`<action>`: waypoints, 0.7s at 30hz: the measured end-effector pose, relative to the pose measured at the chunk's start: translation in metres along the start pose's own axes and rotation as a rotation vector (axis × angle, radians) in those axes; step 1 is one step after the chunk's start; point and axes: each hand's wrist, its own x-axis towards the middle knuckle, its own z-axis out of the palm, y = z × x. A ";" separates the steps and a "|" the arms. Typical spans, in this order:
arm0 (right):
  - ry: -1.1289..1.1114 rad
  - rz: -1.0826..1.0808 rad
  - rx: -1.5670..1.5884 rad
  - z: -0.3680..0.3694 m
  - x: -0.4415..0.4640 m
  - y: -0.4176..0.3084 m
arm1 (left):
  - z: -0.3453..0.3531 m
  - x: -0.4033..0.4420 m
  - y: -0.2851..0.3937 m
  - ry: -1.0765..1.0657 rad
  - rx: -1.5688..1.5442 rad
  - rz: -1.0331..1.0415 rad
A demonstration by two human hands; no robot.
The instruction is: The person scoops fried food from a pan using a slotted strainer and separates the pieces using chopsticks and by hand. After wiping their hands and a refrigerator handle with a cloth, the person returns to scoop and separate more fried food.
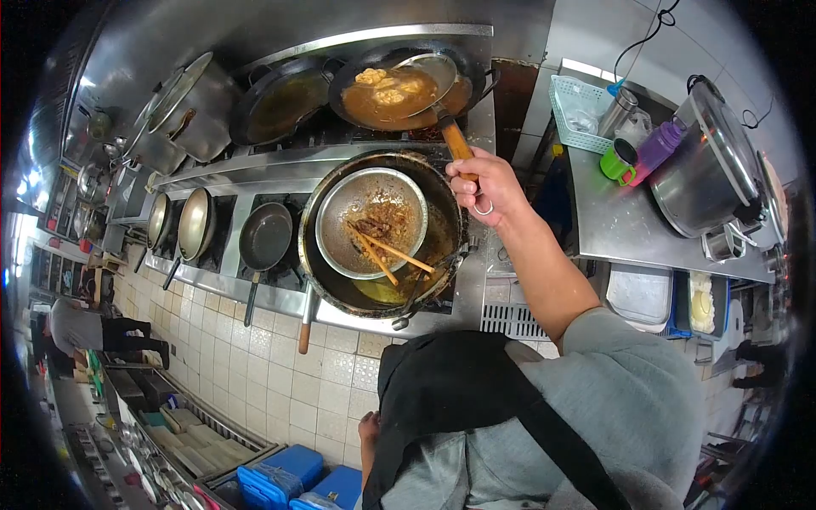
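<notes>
The right hand (476, 185) is wrapped around the wood handle (454, 136) of the skimmer (439, 75). The round end of the skimmer is at the wok (350, 109), by the brown liquid and the yellow lumps (389, 88) — I can't tell if it holds them. Near that hand, a metal bowl (330, 229) with two sticks (399, 252) sits in a big pot (311, 274). The left hand (369, 426) hangs low by the black apron (450, 382) — I can't tell if it is closed.
</notes>
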 end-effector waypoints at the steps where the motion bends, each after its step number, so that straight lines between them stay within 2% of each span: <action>1: 0.029 -0.034 -0.014 0.001 0.001 0.001 | 0.002 0.004 -0.004 0.073 0.260 0.266; 3: 0.055 -0.064 -0.030 0.004 0.004 0.004 | -0.031 -0.023 0.057 -0.030 -0.516 -0.144; 4: 0.086 -0.079 -0.052 0.006 0.005 0.005 | -0.069 -0.052 0.126 0.035 -0.857 -0.356; 8: 0.178 -0.052 -0.152 0.014 0.009 0.011 | -0.068 -0.048 0.121 0.015 -0.859 -0.325; 10: 0.148 -0.030 -0.156 0.013 0.009 0.010 | -0.061 -0.043 0.106 -0.032 -0.583 -0.287; 13: 0.080 0.023 -0.125 0.006 0.013 0.006 | -0.002 0.000 0.020 0.007 -0.315 -0.212; 14: 0.040 0.049 -0.094 0.002 0.015 0.004 | 0.002 0.003 0.009 0.006 -0.314 -0.213; 16: 0.010 0.077 -0.034 -0.002 0.017 0.001 | 0.004 0.005 -0.002 -0.008 0.200 0.197; 17: -0.023 0.103 0.026 -0.003 0.018 0.000 | 0.003 0.004 0.004 -0.008 0.201 0.197; 19: -0.058 0.116 0.093 -0.010 0.024 0.001 | -0.011 -0.004 0.037 0.057 -0.465 -0.309; 20: -0.094 0.129 0.159 -0.013 0.025 0.002 | -0.024 -0.013 0.056 0.057 -0.465 -0.309; 21: -0.094 0.129 0.159 -0.015 0.025 0.004 | -0.046 -0.028 0.088 0.030 -0.633 -0.334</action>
